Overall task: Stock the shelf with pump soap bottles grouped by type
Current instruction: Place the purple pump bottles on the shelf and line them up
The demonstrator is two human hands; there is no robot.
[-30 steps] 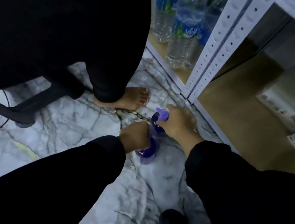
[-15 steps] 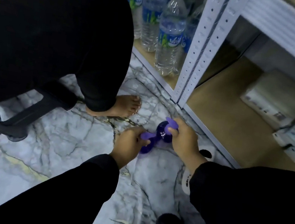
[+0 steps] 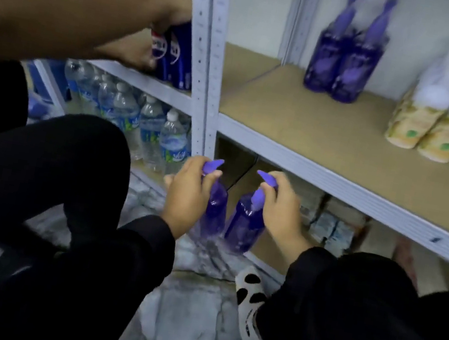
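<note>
Partly done: two purple bottles [image 3: 346, 59] and cream ones [image 3: 432, 122] stand on the shelf [image 3: 299, 129] above the fingers; left hand [image 3: 187, 193] and right hand [image 3: 282, 210] each grip another purple bottle, unshelved.

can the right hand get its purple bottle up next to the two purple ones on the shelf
Probably yes: the right hand grips its purple bottle just below the shelf, and the board left of the two purple bottles lies bare.
</note>
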